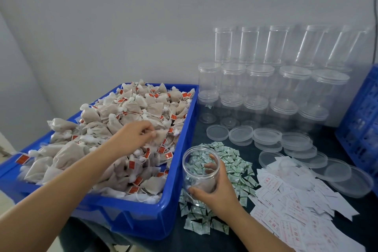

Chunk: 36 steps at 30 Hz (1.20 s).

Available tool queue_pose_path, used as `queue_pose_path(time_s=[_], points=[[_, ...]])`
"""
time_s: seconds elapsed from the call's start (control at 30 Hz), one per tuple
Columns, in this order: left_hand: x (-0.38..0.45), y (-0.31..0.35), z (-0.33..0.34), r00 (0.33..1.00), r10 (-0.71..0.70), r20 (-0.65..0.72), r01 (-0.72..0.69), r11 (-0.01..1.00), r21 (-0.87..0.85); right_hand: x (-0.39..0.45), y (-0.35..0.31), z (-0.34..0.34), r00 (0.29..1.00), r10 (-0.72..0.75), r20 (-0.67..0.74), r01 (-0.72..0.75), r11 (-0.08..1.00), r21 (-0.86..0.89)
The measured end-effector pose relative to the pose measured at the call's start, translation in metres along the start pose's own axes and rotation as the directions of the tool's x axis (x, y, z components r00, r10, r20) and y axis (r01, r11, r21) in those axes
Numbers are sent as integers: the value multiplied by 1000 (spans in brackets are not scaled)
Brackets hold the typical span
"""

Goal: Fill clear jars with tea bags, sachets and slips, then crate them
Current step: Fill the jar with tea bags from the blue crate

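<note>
Dark tabletop: slips (294,208) red-printed, unreadable; right hand (216,188) grips jar (201,172).

A plain pale grey wall (122,16) rises behind the dark surface (251,149), evenly and softly lit. Left of the surface, the wall turns a corner, a lighter strip at its foot.

A plain pale wall (122,26) fills the twelve o'clock side. A deep blue plastic tub (133,217) sits at nine o'clock, overhanging the near edge of the dark tabletop (248,150). Loose clear lids (217,132) lie overlapping in rows toward three o'clock.
</note>
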<state>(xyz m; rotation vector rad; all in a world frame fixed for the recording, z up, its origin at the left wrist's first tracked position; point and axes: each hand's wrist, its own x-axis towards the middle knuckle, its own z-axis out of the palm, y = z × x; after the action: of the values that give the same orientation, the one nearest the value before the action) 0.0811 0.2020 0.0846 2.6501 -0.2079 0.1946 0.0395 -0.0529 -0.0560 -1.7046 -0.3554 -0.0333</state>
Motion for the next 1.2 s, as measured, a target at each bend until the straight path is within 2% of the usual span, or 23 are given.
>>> queue_pose_path(time_s=[0.1, 0.2, 0.3, 0.43, 0.8, 1.07, 1.2], points=[[3, 15, -18, 998, -13, -60, -2, 969, -246, 0, 2, 0, 1000, 7, 1, -7, 1000, 10], [1, 36, -30, 1000, 4, -7, -7, 855, -518, 0, 2, 1, 1000, 7, 1, -7, 1000, 8], [-4, 60, -31, 996, 90, 17, -60, 787, -614, 0, 1, 1, 1000, 12, -1, -12, 1000, 9], [-11, 85, -20, 982, 182, 43, -122, 797, -591, -1, 0, 1, 1000, 19, -2, -19, 1000, 17], [-20, 103, 18, 966, 219, 136, -155, 914, -375, 0, 0, 3, 1000, 18, 2, -18, 998, 58], [-19, 87, 16, 982, 173, 80, -142, 943, -302, -1, -1, 2, 1000, 24, 1, -24, 997, 67], [-8, 58, 12, 993, 110, 34, -103, 983, -151, -2, 0, 2, 1000, 28, 6, -29, 997, 70]])
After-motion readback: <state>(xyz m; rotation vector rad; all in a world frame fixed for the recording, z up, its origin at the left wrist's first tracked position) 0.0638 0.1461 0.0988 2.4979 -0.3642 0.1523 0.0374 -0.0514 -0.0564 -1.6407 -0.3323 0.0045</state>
